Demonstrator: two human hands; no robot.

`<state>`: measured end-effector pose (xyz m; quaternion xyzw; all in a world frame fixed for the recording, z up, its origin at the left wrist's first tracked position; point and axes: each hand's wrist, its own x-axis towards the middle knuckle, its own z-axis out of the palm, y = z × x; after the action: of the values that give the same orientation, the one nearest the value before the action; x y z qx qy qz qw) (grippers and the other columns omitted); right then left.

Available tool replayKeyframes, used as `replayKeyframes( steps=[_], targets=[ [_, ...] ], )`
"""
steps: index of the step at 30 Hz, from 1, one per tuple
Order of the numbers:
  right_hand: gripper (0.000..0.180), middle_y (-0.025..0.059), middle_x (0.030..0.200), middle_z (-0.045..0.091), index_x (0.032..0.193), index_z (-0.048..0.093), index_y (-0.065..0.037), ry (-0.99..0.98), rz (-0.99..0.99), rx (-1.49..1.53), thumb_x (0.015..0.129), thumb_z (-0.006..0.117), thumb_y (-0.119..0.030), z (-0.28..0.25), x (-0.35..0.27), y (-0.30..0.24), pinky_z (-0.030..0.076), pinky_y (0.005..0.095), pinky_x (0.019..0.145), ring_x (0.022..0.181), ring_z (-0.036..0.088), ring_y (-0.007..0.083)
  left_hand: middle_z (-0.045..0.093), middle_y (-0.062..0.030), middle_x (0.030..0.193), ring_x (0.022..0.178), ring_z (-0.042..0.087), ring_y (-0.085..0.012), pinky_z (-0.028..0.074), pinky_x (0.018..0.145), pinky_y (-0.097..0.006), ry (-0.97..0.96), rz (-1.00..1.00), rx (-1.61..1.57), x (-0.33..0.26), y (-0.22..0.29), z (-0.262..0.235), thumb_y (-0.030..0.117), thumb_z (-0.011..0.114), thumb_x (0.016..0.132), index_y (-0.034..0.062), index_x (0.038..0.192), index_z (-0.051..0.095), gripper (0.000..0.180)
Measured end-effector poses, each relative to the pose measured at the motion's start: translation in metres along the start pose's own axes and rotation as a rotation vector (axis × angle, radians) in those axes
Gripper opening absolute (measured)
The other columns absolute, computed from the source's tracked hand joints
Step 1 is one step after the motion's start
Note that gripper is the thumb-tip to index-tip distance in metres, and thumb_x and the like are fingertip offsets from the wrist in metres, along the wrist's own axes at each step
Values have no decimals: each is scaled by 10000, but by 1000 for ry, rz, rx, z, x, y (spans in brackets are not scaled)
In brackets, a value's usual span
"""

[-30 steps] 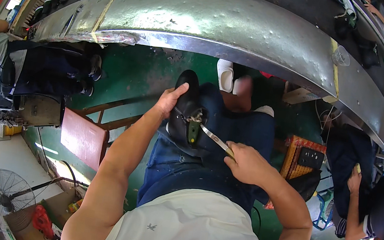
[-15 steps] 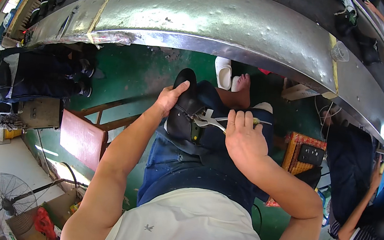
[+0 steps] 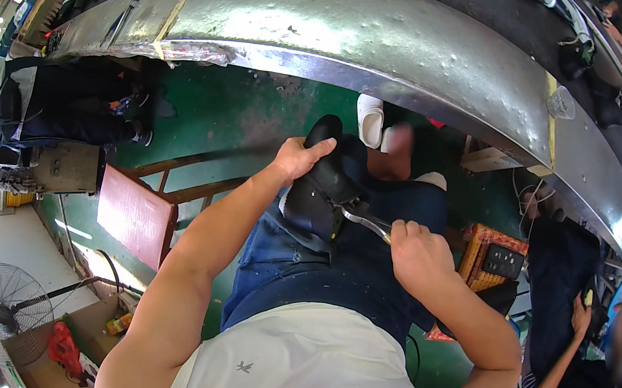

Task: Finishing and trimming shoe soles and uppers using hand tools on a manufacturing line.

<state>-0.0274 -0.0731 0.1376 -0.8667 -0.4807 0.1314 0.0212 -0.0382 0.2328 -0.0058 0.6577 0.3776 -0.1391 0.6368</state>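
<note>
A black shoe (image 3: 312, 208) lies across my lap with its toe pointing away from me. My left hand (image 3: 300, 159) is wrapped round its toe end, thumb on top. My right hand (image 3: 421, 254) grips the handles of metal pliers (image 3: 364, 217). Their head meets the right edge of the shoe near its middle; exactly what the jaws bite on is too small to make out.
A metal-edged bench (image 3: 333, 28) curves across ahead. A red-brown stool (image 3: 136, 210) stands left, a woven seat (image 3: 483, 272) with a black item right. White clogs (image 3: 370, 121) lie under the bench. A fan (image 3: 4, 315) is lower left. Other people are on both sides.
My right hand has closed down on the plier handles and moved right and toward me. The pliers' head is now tilted against the shoe's edge. The shoe and left hand have shifted slightly right.
</note>
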Motion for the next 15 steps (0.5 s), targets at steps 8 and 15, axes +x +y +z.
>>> replayKeyframes(
  steps=[8, 15],
  targets=[
    [569, 236, 1242, 565, 1389, 465, 119, -31, 75, -68, 875, 598, -88, 4, 17, 1, 519, 406, 978, 1223, 549, 355, 715, -201, 1067, 908, 730, -266, 605, 807, -395, -34, -36, -154, -5, 6, -12, 533, 773, 856, -134, 1249, 586, 797],
    [534, 195, 1112, 615, 1332, 531, 112, 71, 21, -284, 848, 611, -99, 5, 24, -4, 556, 432, 850, 1084, 602, 327, 681, -243, 1149, 961, 722, -283, 599, 837, -402, -23, -54, -98, 1, 5, -8, 554, 785, 836, -175, 1308, 515, 910]
  ],
)
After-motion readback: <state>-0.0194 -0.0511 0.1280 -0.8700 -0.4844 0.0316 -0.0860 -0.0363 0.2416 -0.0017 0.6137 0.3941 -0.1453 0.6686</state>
